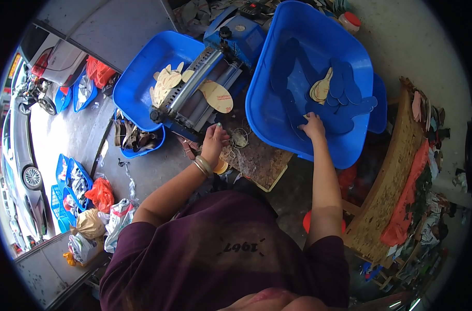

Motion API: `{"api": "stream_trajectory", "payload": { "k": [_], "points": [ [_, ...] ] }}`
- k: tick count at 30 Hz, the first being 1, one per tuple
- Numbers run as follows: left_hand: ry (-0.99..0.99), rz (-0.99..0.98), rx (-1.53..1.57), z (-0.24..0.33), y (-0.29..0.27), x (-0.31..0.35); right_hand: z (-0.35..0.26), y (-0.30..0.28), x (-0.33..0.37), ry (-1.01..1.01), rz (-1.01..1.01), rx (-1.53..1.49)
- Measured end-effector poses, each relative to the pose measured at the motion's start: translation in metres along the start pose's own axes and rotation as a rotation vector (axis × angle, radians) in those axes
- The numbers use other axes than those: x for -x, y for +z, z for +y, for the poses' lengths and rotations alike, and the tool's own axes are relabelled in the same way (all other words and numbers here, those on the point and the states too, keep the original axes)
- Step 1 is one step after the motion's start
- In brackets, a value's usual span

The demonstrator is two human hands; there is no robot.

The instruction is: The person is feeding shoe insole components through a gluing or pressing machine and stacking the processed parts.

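Note:
My right hand (315,127) reaches into a large blue tub (269,122), its fingers closed on what looks like a dark insole with a small cream patch at the fingertips. Dark blue insoles (345,85) lie in that tub, along with cream ones (321,88) that carry red print. In front of a roller machine (194,85), my left hand (215,142) is raised with curled fingers; anything in them is too small to make out. One cream insole piece (216,97) rests on the machine's rollers. More cream insoles (167,83) are heaped in the second blue tub (135,98) behind it.
A worn board (256,163) with loose threads lies below the machine. To the right stands a curved wooden bench (386,192) with scraps behind it. Blue baskets (73,181), a red bag (99,195) and other bags are on the left floor, near parked cars (23,166).

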State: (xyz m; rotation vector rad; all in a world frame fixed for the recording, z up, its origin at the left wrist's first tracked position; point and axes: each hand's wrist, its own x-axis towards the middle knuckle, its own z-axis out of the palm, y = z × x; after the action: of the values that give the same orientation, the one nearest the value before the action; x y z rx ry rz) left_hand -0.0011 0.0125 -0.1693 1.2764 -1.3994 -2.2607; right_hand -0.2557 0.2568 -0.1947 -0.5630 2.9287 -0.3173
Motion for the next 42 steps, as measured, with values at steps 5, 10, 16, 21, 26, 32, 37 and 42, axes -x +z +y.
{"api": "stream_trajectory", "payload": {
  "k": [5,10,16,21,26,32,37,42],
  "points": [
    [0.055,-0.411,-0.011,0.023,0.02,0.057,0.011,-0.017,-0.032,0.219,-0.685,-0.331],
    [0.065,-0.657,-0.018,0.037,0.038,0.077,-0.022,-0.034,-0.026,0.016,-0.378,-0.023],
    [0.047,-0.765,-0.046,0.034,0.05,0.078,-0.026,-0.007,-0.034,0.071,-0.228,0.273],
    [0.067,-0.811,-0.172,0.031,0.048,0.074,-0.019,-0.046,-0.036,-0.015,-0.334,0.092],
    [0.195,-0.755,-0.163,0.058,0.067,0.087,-0.142,-0.135,0.048,-0.257,-0.207,-0.454],
    [0.234,-0.66,-0.058,0.04,0.033,0.063,-0.181,-0.131,0.052,-0.325,-0.656,-1.183],
    [-0.045,-0.575,0.317,0.025,0.02,0.055,-0.122,-0.024,-0.048,-0.345,0.071,-0.045],
    [-0.17,-0.514,0.458,0.009,-0.002,0.037,-0.136,0.033,-0.079,-0.488,0.141,0.251]
  ]
}}
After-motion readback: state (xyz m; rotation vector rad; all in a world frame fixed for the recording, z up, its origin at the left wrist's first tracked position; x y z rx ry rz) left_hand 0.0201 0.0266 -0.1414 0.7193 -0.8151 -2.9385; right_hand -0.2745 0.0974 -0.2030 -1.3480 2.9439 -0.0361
